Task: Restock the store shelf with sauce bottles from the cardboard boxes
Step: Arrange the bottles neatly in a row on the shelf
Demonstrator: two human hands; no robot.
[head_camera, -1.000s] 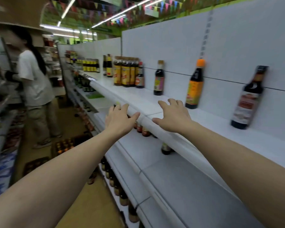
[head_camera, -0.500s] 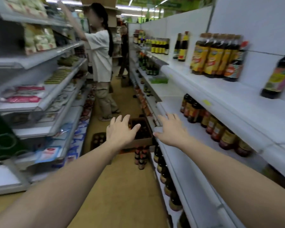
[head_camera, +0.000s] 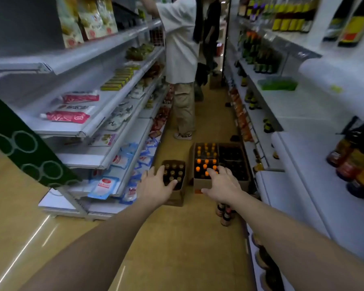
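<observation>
A narrow shop aisle with a tan floor (head_camera: 177, 244) runs up the middle of the frame, white metal shelving on both sides. At centre, the wearer's left hand (head_camera: 156, 186) and right hand (head_camera: 222, 185) stretch forward side by side, both with fingers spread and holding nothing. Beyond the fingertips, cardboard boxes stand on the floor. A small box (head_camera: 177, 199) of brown-capped bottles (head_camera: 173, 172) sits at centre left. A larger box (head_camera: 198, 183) just right of it holds orange-capped sauce bottles (head_camera: 206, 162) in its left half and dark-topped ones in its right. A few more bottles (head_camera: 225, 216) stand loose on the floor under the right wrist.

The store shelf (head_camera: 298, 110) on the right is mostly bare white board, with a green tray (head_camera: 277, 85) on it, dark bottles (head_camera: 357, 171) at the right edge and yellow-labelled bottles (head_camera: 290, 19) at upper right. The left shelving (head_camera: 105, 128) carries pink packets (head_camera: 67, 117) and blue-and-white pouches (head_camera: 103, 185) lower down. At top centre, a person in a white shirt (head_camera: 181, 49) and beige trousers stands facing the left shelving, one arm raised.
</observation>
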